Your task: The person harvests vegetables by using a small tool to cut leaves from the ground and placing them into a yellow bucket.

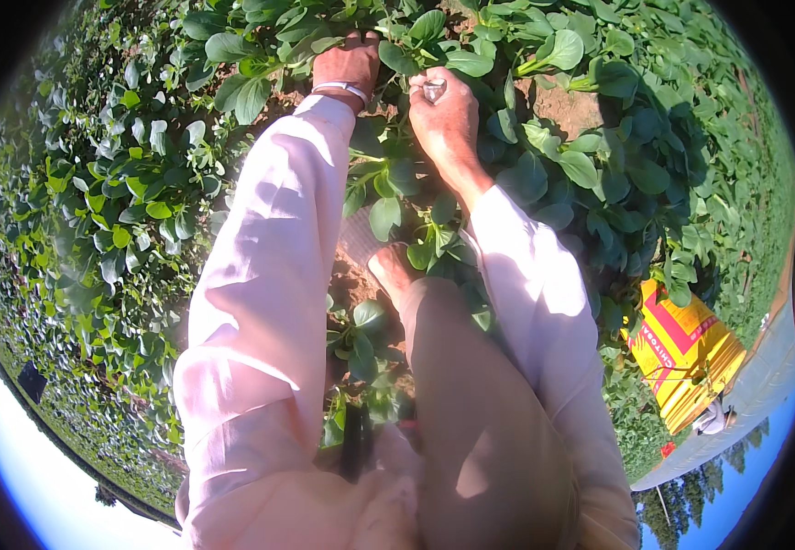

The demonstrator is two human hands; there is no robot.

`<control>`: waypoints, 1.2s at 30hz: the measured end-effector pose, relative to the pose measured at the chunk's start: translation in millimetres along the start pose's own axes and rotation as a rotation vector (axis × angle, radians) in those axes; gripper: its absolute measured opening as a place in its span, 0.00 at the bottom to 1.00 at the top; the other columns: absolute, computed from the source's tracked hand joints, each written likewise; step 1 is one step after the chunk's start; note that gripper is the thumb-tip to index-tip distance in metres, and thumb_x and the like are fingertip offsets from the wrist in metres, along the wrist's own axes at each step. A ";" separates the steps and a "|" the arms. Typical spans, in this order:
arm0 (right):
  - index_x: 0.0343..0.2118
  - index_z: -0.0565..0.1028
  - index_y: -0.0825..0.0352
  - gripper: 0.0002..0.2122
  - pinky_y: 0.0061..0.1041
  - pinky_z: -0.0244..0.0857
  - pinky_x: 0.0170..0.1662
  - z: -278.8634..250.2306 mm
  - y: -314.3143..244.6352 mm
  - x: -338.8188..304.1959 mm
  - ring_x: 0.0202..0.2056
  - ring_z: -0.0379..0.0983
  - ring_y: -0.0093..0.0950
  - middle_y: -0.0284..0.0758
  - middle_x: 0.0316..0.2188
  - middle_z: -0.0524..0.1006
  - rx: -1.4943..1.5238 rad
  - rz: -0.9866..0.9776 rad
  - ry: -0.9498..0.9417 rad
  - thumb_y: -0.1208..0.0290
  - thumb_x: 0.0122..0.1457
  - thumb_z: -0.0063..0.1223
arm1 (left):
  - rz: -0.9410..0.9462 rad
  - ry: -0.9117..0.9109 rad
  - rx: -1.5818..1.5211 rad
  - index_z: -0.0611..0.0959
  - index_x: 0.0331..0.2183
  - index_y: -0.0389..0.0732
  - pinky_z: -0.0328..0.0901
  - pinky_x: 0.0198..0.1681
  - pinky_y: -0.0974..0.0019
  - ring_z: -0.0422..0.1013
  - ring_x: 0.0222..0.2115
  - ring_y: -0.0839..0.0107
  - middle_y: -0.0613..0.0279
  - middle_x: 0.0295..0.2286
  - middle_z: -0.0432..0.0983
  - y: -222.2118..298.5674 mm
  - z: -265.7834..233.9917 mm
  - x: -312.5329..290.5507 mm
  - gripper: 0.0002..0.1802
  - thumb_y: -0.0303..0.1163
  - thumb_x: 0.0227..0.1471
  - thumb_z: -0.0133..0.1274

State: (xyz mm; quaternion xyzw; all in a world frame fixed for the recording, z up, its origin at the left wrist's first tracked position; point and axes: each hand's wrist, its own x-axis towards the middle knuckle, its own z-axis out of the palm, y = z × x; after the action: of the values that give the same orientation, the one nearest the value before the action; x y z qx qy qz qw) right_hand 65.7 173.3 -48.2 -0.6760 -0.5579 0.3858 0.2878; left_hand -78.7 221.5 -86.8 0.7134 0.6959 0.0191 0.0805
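Reaching forward over a green field (pixel 356 291), the person has both hands low among broad-leaved leafy plants (pixel 399 59), which grow thickly between and around them. The left hand (pixel 347 69) is the farther forward of the two, back of the hand uppermost, with a thin white band (pixel 342 89) at the wrist; its fingertips go down behind foliage, so whether they are spread, pressed together or pinching a stem cannot be told. The right hand (pixel 448 110) lies just beside it, apart from it, fingers curled inward around a small shiny grey object (pixel 434 89) whose kind cannot be made out. Leaves stand close to the knuckles of both hands, and a patch of bare soil (pixel 567 108) shows to the right.

Pale pinkish sleeves (pixel 269 229) cover both arms to the wrists. Between them a brown trouser leg (pixel 489 431) comes forward, with a bare ankle (pixel 393 272) and pale footwear (pixel 359 240) on the soil below the hands. Near the field's right edge, well apart from the hands, a yellow and red bag (pixel 686 353) sits against the greenery; beyond it are a small figure in pale clothing (pixel 713 419) and dark trees (pixel 686 504).
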 end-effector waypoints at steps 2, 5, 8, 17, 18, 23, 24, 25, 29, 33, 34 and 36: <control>0.33 0.76 0.65 0.06 0.29 0.69 0.34 2.6 -2.4 4.3 0.31 0.78 0.36 0.40 0.27 0.79 0.008 0.050 -0.012 0.76 0.50 0.53 | -0.047 -0.031 -0.041 0.79 0.38 0.47 0.71 0.35 0.55 0.76 0.35 0.53 0.52 0.37 0.77 1.5 5.7 2.6 0.12 0.35 0.53 0.45; 0.33 0.76 0.65 0.06 0.28 0.69 0.34 -7.0 0.7 -3.1 0.31 0.78 0.35 0.39 0.27 0.79 0.066 0.032 -0.049 0.76 0.50 0.53 | -0.140 -0.084 -0.173 0.80 0.35 0.46 0.71 0.36 0.55 0.76 0.35 0.52 0.51 0.33 0.78 -2.3 1.0 8.6 0.10 0.34 0.49 0.50; 0.30 0.75 0.64 0.05 0.26 0.69 0.32 -29.0 5.0 -28.9 0.26 0.77 0.31 0.36 0.23 0.78 0.046 -0.005 -0.088 0.78 0.50 0.54 | -0.159 0.008 -0.234 0.81 0.36 0.46 0.70 0.38 0.54 0.75 0.37 0.50 0.49 0.33 0.78 -12.0 12.9 14.1 0.12 0.34 0.46 0.54; 0.30 0.76 0.66 0.05 0.33 0.69 0.33 6.8 -9.0 6.8 0.30 0.77 0.39 0.41 0.26 0.79 0.021 0.029 -0.022 0.75 0.49 0.55 | -0.169 -0.043 -0.477 0.81 0.43 0.45 0.68 0.42 0.58 0.74 0.39 0.50 0.47 0.36 0.78 -14.3 16.7 26.4 0.20 0.37 0.45 0.56; 0.30 0.76 0.66 0.05 0.31 0.68 0.32 14.3 2.8 4.9 0.29 0.77 0.35 0.40 0.25 0.78 0.129 0.037 -0.020 0.75 0.49 0.55 | -0.202 -0.072 -0.567 0.81 0.42 0.43 0.68 0.42 0.58 0.74 0.39 0.49 0.47 0.36 0.78 -19.1 14.7 24.9 0.20 0.37 0.45 0.56; 0.29 0.74 0.66 0.04 0.19 0.65 0.28 -40.0 34.3 -44.5 0.22 0.72 0.19 0.31 0.20 0.76 0.328 0.028 -0.040 0.81 0.51 0.54 | -0.298 -0.198 -1.092 0.78 0.41 0.28 0.66 0.41 0.63 0.76 0.36 0.57 0.42 0.35 0.78 -4.6 29.3 1.2 0.20 0.31 0.46 0.52; 0.31 0.74 0.67 0.04 0.16 0.62 0.28 -46.9 32.6 -53.3 0.23 0.68 0.15 0.27 0.21 0.74 0.281 -0.003 -0.063 0.82 0.53 0.53 | -0.310 -0.130 -1.095 0.77 0.41 0.26 0.66 0.41 0.65 0.75 0.35 0.58 0.44 0.35 0.78 -15.4 45.6 0.8 0.21 0.32 0.46 0.52; 0.32 0.74 0.68 0.03 0.14 0.59 0.27 -57.4 38.5 -63.4 0.23 0.64 0.11 0.23 0.22 0.72 0.214 -0.008 -0.074 0.82 0.55 0.52 | -0.340 -0.124 -1.291 0.77 0.40 0.25 0.66 0.40 0.66 0.74 0.32 0.61 0.46 0.33 0.79 -12.2 46.2 -4.4 0.22 0.33 0.46 0.53; 0.32 0.74 0.65 0.06 0.20 0.67 0.30 -42.9 23.7 -54.6 0.26 0.76 0.21 0.34 0.24 0.78 0.114 -0.111 -0.109 0.81 0.52 0.55 | -0.288 0.012 -1.061 0.79 0.34 0.31 0.67 0.36 0.61 0.74 0.29 0.59 0.48 0.29 0.79 -51.4 74.0 17.6 0.20 0.39 0.44 0.59; 0.30 0.74 0.64 0.07 0.35 0.68 0.31 -30.5 16.8 -27.5 0.27 0.76 0.39 0.37 0.22 0.78 0.047 0.010 -0.020 0.77 0.45 0.56 | -0.209 -0.058 -0.575 0.81 0.33 0.38 0.67 0.38 0.55 0.73 0.35 0.46 0.44 0.31 0.78 -10.7 35.1 34.4 0.20 0.44 0.42 0.59; 0.29 0.74 0.64 0.07 0.36 0.68 0.32 -24.0 14.4 -21.9 0.28 0.76 0.40 0.37 0.23 0.78 0.069 0.007 0.010 0.77 0.45 0.55 | -0.222 -0.056 -0.533 0.81 0.33 0.38 0.67 0.38 0.55 0.74 0.35 0.46 0.44 0.31 0.78 -5.2 30.5 35.7 0.21 0.45 0.42 0.59; 0.28 0.74 0.65 0.05 0.38 0.68 0.33 -8.0 3.3 -9.1 0.29 0.76 0.42 0.39 0.23 0.78 0.072 0.015 0.052 0.77 0.45 0.55 | -0.190 -0.050 -0.498 0.82 0.34 0.40 0.67 0.39 0.56 0.74 0.35 0.47 0.45 0.33 0.78 -14.6 36.7 38.3 0.21 0.46 0.43 0.58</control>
State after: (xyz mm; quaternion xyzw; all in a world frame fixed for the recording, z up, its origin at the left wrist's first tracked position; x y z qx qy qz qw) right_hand 73.4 164.1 -44.8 -0.6791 -0.5309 0.3901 0.3238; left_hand -86.9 256.7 -128.3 0.6032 0.7315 0.1646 0.2720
